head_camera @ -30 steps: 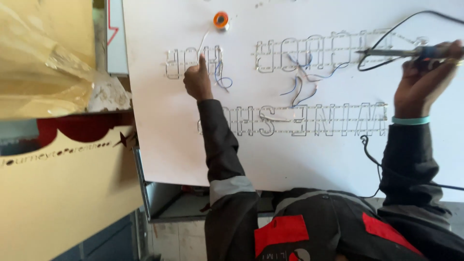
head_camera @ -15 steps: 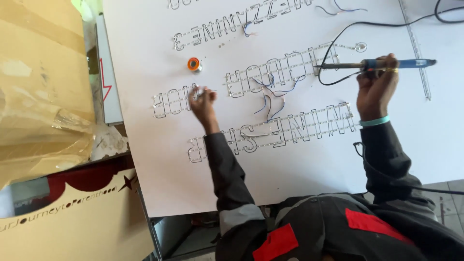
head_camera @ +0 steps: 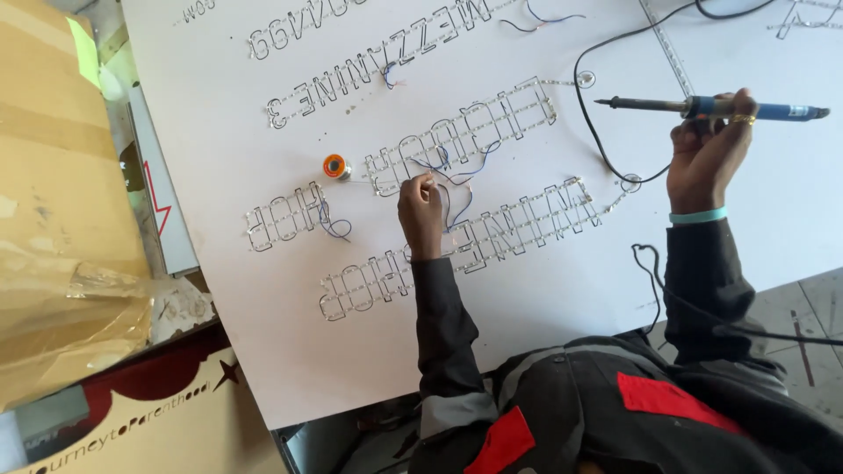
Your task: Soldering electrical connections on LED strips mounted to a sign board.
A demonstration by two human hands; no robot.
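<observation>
Since the earlier frame, the left hand (head_camera: 421,211) has been shifted rightwards from the letters near the orange solder spool (head_camera: 335,166) to the blue wires (head_camera: 457,171) between the outlined letter rows on the white board (head_camera: 263,290). Its fingers are curled, pinching at a wire. The right hand (head_camera: 707,158) is closed around a blue-handled soldering iron (head_camera: 711,107), held level above the board, well apart from the left.

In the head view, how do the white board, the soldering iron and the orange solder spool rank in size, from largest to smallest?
1. white board
2. soldering iron, held raised in the right hand, so nearer the camera; still clearly second
3. orange solder spool
</observation>
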